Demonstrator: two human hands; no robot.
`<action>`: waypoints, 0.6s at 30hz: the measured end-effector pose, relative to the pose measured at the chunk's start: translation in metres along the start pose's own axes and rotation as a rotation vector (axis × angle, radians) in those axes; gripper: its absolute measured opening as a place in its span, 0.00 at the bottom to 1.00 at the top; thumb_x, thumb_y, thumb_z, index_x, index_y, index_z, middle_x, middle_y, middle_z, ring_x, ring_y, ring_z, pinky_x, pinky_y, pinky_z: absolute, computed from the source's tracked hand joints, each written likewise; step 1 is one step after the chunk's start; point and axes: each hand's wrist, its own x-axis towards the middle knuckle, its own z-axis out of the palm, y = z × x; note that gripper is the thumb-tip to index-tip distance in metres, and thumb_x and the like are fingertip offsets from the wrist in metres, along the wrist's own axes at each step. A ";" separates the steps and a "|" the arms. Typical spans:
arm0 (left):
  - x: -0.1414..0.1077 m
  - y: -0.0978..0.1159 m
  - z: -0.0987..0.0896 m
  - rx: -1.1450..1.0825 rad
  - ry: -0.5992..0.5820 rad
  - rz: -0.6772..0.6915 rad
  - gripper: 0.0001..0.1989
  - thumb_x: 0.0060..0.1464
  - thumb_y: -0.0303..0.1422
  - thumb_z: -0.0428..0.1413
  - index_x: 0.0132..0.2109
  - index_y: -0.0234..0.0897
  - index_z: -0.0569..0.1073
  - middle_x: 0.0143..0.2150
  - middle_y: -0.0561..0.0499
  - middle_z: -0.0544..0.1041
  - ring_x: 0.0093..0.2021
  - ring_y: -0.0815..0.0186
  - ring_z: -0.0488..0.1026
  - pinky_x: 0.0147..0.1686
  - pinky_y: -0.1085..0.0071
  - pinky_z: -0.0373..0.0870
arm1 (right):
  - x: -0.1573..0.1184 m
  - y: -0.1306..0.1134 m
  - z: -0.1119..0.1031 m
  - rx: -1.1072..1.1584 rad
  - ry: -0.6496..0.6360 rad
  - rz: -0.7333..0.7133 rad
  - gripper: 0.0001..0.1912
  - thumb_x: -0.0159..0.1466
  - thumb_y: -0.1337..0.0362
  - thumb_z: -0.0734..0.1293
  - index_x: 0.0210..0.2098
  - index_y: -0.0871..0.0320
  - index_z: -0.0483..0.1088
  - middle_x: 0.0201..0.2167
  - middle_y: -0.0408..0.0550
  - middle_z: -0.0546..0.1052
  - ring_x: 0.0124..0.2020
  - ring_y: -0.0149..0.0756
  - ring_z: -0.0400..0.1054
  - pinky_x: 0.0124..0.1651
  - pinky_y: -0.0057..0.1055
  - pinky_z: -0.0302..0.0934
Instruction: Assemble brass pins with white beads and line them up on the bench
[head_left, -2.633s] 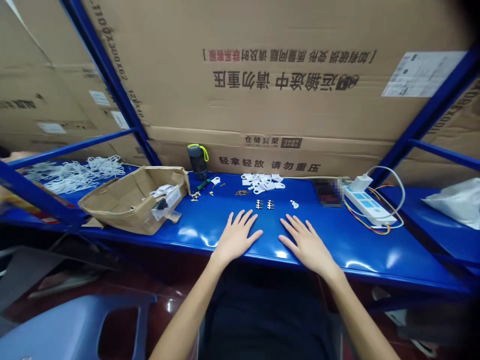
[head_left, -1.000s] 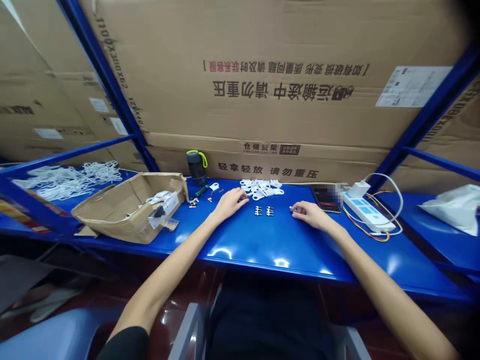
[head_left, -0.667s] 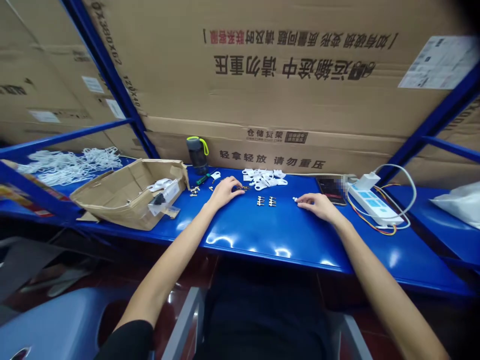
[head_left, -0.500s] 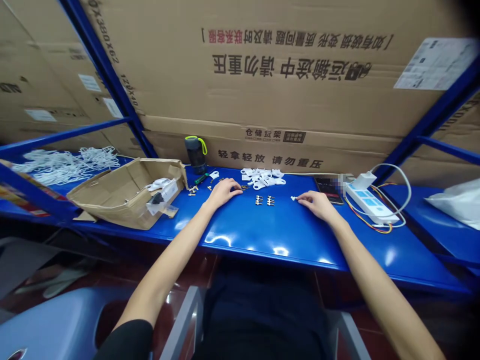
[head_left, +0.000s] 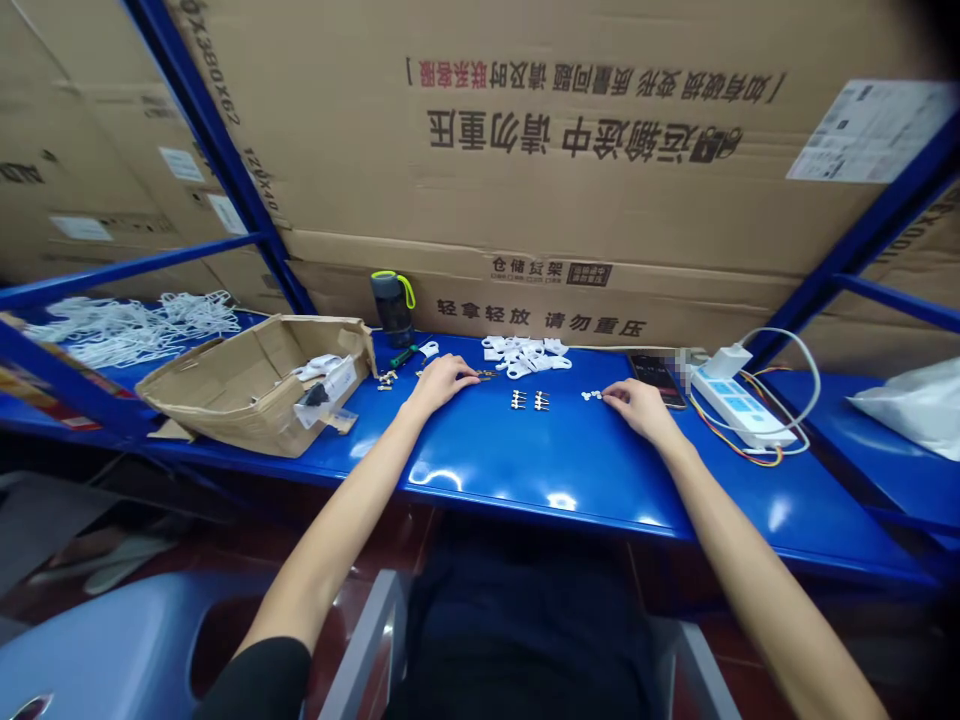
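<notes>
My left hand rests low over the blue tabletop, its fingers stretched to the right and slightly apart. Small brass-coloured pins lie just beyond its fingertips. On the right, my right hand has thumb and fingers pinched together beside several small white pieces; whatever lies between the fingertips is too small to make out. Between the hands stand two short rows of small metal-and-white parts, a left row and a right row. Behind them is a pile of white plastic pieces.
An open cardboard box occupies the table's left side. Nearby are a dark bottle, a green screwdriver and loose small parts. A phone and a white power strip with cables lie at right. Cardboard closes the back.
My right hand has shifted slightly right, and more white pieces show beside its fingertips. My left hand has drawn back a little to the left, uncovering more of the brass pins.
</notes>
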 end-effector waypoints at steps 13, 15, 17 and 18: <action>-0.001 0.012 0.002 -0.084 0.031 0.017 0.16 0.69 0.43 0.55 0.45 0.40 0.84 0.45 0.45 0.81 0.47 0.58 0.76 0.52 0.61 0.69 | -0.006 -0.011 -0.003 0.124 0.154 -0.128 0.15 0.69 0.54 0.65 0.38 0.55 0.81 0.39 0.52 0.82 0.34 0.43 0.74 0.45 0.41 0.67; -0.001 0.014 0.003 -0.093 0.056 0.021 0.15 0.69 0.43 0.55 0.45 0.39 0.83 0.46 0.45 0.81 0.47 0.58 0.76 0.53 0.61 0.68 | -0.008 -0.018 -0.003 0.206 0.182 -0.145 0.15 0.69 0.53 0.65 0.39 0.55 0.80 0.41 0.52 0.83 0.39 0.45 0.76 0.46 0.41 0.68; -0.001 0.020 0.002 -0.104 0.092 0.026 0.15 0.70 0.42 0.54 0.45 0.39 0.81 0.46 0.46 0.80 0.48 0.59 0.75 0.53 0.62 0.68 | -0.009 -0.028 -0.003 0.293 0.193 -0.144 0.14 0.69 0.53 0.66 0.40 0.54 0.80 0.42 0.51 0.84 0.42 0.47 0.77 0.48 0.41 0.69; 0.000 0.025 0.001 -0.114 0.113 0.031 0.14 0.70 0.42 0.54 0.45 0.38 0.81 0.46 0.46 0.80 0.48 0.59 0.75 0.53 0.62 0.68 | -0.009 -0.034 -0.002 0.332 0.199 -0.138 0.14 0.68 0.52 0.67 0.40 0.54 0.80 0.42 0.51 0.84 0.43 0.47 0.78 0.48 0.41 0.69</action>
